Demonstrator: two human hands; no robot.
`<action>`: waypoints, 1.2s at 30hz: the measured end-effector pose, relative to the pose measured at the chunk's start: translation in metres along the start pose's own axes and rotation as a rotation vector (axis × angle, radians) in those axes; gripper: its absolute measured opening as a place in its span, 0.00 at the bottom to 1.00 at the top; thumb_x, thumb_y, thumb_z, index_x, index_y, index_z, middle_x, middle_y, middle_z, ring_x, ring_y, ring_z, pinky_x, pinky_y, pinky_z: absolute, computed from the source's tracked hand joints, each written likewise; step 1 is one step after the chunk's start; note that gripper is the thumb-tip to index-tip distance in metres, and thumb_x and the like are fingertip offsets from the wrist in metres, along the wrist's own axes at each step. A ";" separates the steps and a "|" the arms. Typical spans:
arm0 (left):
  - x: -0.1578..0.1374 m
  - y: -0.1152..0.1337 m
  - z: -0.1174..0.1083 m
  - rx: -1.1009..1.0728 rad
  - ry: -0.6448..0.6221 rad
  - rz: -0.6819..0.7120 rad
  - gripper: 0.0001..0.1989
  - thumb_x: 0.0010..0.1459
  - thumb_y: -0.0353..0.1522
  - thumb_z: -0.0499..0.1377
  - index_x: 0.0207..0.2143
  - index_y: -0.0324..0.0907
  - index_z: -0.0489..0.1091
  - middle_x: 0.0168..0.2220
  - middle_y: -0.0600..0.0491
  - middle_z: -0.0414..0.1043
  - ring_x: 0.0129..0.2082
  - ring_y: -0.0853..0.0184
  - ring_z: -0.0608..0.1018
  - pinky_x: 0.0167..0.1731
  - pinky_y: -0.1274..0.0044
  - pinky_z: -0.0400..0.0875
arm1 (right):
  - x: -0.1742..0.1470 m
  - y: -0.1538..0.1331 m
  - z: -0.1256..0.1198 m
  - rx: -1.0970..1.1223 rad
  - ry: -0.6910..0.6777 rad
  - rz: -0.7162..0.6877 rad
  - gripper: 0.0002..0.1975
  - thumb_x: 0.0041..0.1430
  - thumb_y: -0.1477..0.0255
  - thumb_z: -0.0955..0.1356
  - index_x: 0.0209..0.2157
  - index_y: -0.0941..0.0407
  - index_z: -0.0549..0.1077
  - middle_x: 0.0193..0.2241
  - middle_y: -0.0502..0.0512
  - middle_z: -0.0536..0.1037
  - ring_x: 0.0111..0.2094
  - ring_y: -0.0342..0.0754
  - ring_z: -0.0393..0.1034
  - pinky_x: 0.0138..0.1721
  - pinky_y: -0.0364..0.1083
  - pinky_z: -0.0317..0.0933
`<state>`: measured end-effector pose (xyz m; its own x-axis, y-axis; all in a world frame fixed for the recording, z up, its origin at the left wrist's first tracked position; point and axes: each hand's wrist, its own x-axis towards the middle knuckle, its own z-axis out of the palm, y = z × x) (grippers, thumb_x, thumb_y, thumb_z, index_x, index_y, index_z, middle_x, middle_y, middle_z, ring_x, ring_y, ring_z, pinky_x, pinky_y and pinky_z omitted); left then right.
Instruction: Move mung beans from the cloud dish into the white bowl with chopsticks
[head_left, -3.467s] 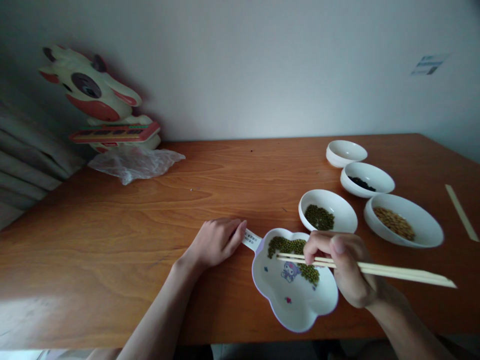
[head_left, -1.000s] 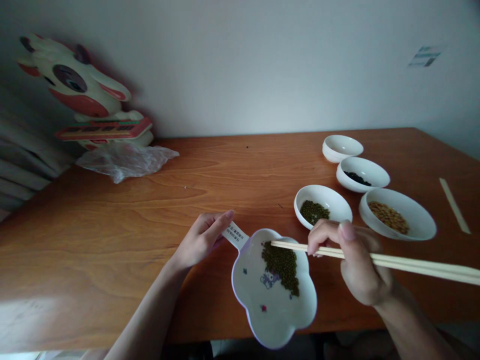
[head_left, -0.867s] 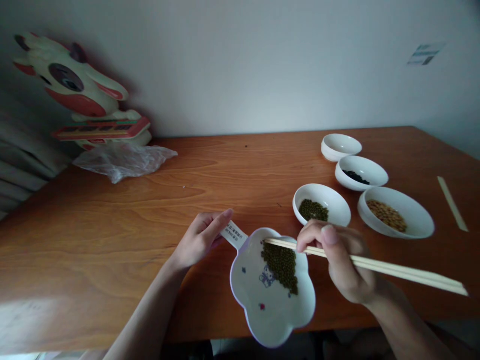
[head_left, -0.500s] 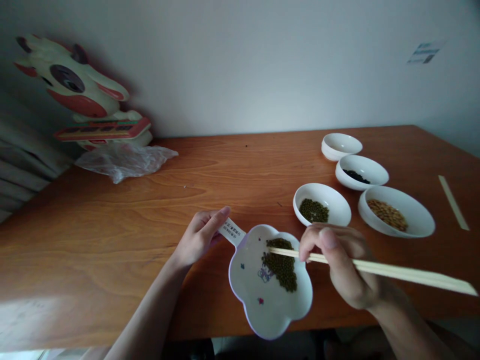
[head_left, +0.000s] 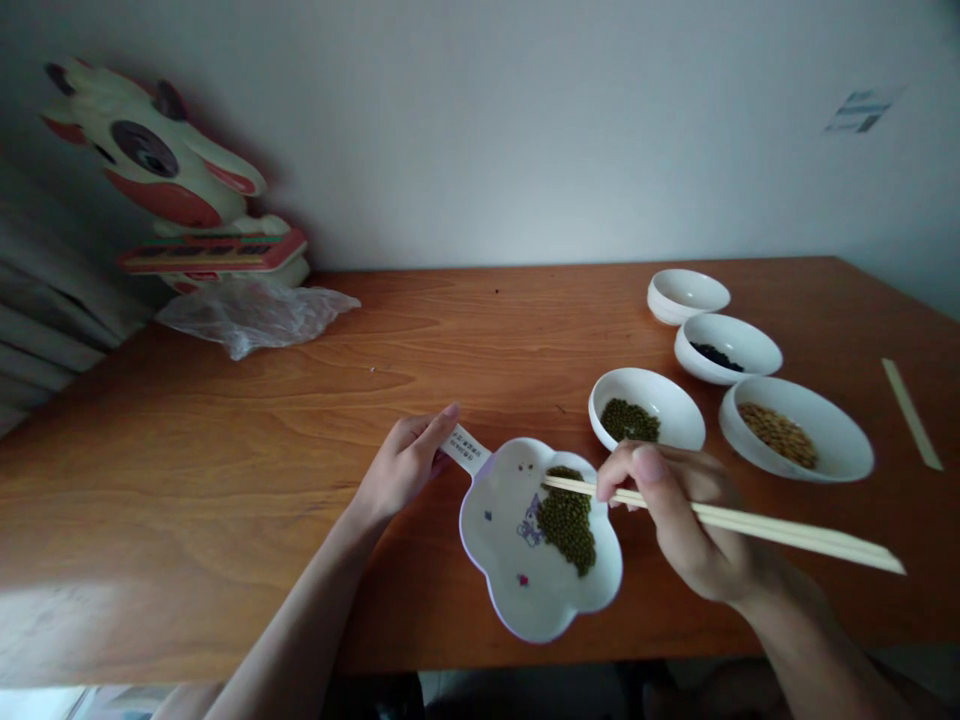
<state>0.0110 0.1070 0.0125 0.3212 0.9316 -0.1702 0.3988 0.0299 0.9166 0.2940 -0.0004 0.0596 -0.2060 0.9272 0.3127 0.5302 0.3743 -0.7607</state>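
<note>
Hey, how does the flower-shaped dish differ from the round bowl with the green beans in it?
The flower-shaped dish is scalloped and purple-edged; the round bowl is plain white. The dish has a handle, gripped by the left hand; the bowl shows no handle and stands on the table. The dish has printed pictures inside; none show in the bowl. Both hold small green beans.

- The head camera looked forward and down from the person's own side of the wooden table (head_left: 450, 340).
- It sat close above the left hand (head_left: 403, 462), right hand (head_left: 681, 525) and flower-shaped dish (head_left: 499, 550).
- It faced the wall (head_left: 480, 130) nearly head-on, farther away.
- Its wide view ran from the cow-shaped toy keyboard (head_left: 180, 195) at left to the white bowls (head_left: 836, 440) at right.
</note>
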 end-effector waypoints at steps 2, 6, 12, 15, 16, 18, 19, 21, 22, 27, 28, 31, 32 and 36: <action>0.001 -0.004 0.000 0.159 0.044 0.006 0.31 0.68 0.53 0.47 0.20 0.42 0.59 0.18 0.57 0.58 0.20 0.72 0.61 0.23 0.77 0.54 | 0.000 0.001 -0.004 -0.004 0.018 0.004 0.25 0.77 0.64 0.55 0.31 0.54 0.75 0.27 0.51 0.77 0.30 0.45 0.72 0.33 0.46 0.61; 0.001 -0.008 0.001 0.544 0.130 0.061 0.30 0.70 0.50 0.45 0.20 0.41 0.60 0.19 0.56 0.61 0.21 0.71 0.63 0.26 0.75 0.51 | -0.004 0.001 -0.018 -0.018 0.053 0.053 0.28 0.77 0.60 0.53 0.30 0.53 0.76 0.27 0.51 0.77 0.29 0.45 0.71 0.31 0.46 0.60; 0.000 -0.005 0.003 0.814 0.148 0.080 0.30 0.72 0.47 0.42 0.22 0.42 0.66 0.21 0.51 0.69 0.20 0.69 0.65 0.27 0.73 0.47 | -0.009 0.005 -0.025 0.100 -0.042 0.151 0.37 0.73 0.49 0.47 0.27 0.53 0.75 0.27 0.54 0.77 0.31 0.50 0.71 0.35 0.49 0.60; -0.001 -0.006 0.003 0.831 0.134 0.113 0.30 0.73 0.47 0.41 0.24 0.42 0.68 0.22 0.51 0.71 0.19 0.69 0.65 0.27 0.74 0.47 | -0.009 0.007 -0.021 0.106 -0.076 0.139 0.37 0.73 0.49 0.48 0.28 0.53 0.75 0.26 0.54 0.77 0.29 0.49 0.70 0.33 0.49 0.59; -0.001 -0.006 0.002 0.833 0.131 0.120 0.30 0.73 0.47 0.41 0.25 0.42 0.68 0.22 0.51 0.71 0.19 0.69 0.65 0.27 0.74 0.47 | -0.008 0.007 -0.020 0.101 -0.076 0.137 0.36 0.73 0.49 0.48 0.28 0.53 0.76 0.26 0.54 0.77 0.29 0.49 0.70 0.32 0.48 0.59; -0.001 -0.006 0.002 0.840 0.129 0.120 0.31 0.73 0.47 0.40 0.25 0.42 0.69 0.23 0.51 0.72 0.19 0.69 0.65 0.26 0.74 0.47 | -0.008 0.008 -0.018 0.094 -0.071 0.135 0.36 0.74 0.50 0.49 0.28 0.53 0.76 0.26 0.54 0.77 0.29 0.48 0.71 0.32 0.48 0.59; -0.001 -0.006 0.002 0.845 0.130 0.116 0.31 0.73 0.47 0.40 0.25 0.42 0.69 0.23 0.50 0.72 0.19 0.69 0.66 0.27 0.74 0.47 | -0.007 0.008 -0.017 0.098 -0.065 0.130 0.35 0.74 0.51 0.49 0.28 0.53 0.76 0.26 0.54 0.77 0.29 0.48 0.71 0.32 0.48 0.60; 0.000 -0.006 0.002 0.858 0.131 0.107 0.31 0.73 0.47 0.40 0.26 0.42 0.70 0.23 0.50 0.72 0.20 0.68 0.66 0.27 0.74 0.47 | -0.007 0.009 -0.016 0.115 -0.062 0.126 0.35 0.74 0.51 0.49 0.28 0.53 0.76 0.26 0.53 0.78 0.29 0.48 0.71 0.32 0.48 0.61; 0.000 -0.006 0.002 0.862 0.128 0.106 0.31 0.73 0.47 0.40 0.26 0.42 0.70 0.23 0.50 0.72 0.20 0.68 0.67 0.27 0.74 0.47 | -0.006 0.008 -0.016 0.123 -0.066 0.131 0.35 0.74 0.51 0.49 0.28 0.53 0.75 0.26 0.53 0.77 0.29 0.48 0.71 0.32 0.48 0.60; 0.000 -0.007 0.002 0.854 0.116 0.120 0.29 0.73 0.47 0.41 0.27 0.42 0.69 0.24 0.50 0.73 0.21 0.68 0.68 0.27 0.75 0.48 | -0.006 0.007 -0.014 0.149 -0.096 0.168 0.36 0.73 0.49 0.48 0.27 0.54 0.74 0.25 0.53 0.76 0.28 0.47 0.71 0.32 0.48 0.61; 0.000 -0.007 0.002 0.849 0.117 0.118 0.29 0.73 0.47 0.41 0.27 0.42 0.69 0.24 0.50 0.73 0.21 0.68 0.68 0.27 0.75 0.48 | -0.006 0.007 -0.014 0.152 -0.096 0.174 0.37 0.73 0.48 0.48 0.27 0.54 0.74 0.25 0.53 0.76 0.29 0.47 0.71 0.32 0.48 0.61; 0.000 -0.006 0.002 0.843 0.113 0.111 0.29 0.73 0.47 0.41 0.27 0.42 0.69 0.24 0.51 0.73 0.21 0.68 0.68 0.27 0.75 0.48 | -0.006 0.006 -0.011 0.167 -0.083 0.189 0.37 0.73 0.48 0.49 0.26 0.55 0.74 0.24 0.52 0.75 0.27 0.46 0.70 0.31 0.47 0.61; -0.001 -0.006 0.002 0.846 0.110 0.110 0.29 0.73 0.47 0.41 0.27 0.42 0.68 0.24 0.51 0.73 0.21 0.68 0.68 0.27 0.75 0.48 | -0.006 0.006 -0.011 0.173 -0.078 0.190 0.37 0.73 0.49 0.49 0.26 0.55 0.74 0.23 0.52 0.75 0.27 0.46 0.69 0.30 0.47 0.61; -0.001 -0.003 0.002 0.862 0.105 0.099 0.30 0.73 0.47 0.40 0.27 0.42 0.69 0.25 0.49 0.74 0.22 0.67 0.70 0.27 0.74 0.47 | -0.006 0.005 -0.011 0.175 -0.056 0.177 0.36 0.74 0.50 0.50 0.25 0.54 0.74 0.22 0.52 0.74 0.25 0.46 0.69 0.29 0.47 0.61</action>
<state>0.0106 0.1050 0.0091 0.3244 0.9454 -0.0310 0.8978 -0.2975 0.3247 0.3069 -0.0041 0.0607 -0.1707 0.9756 0.1379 0.4125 0.1979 -0.8892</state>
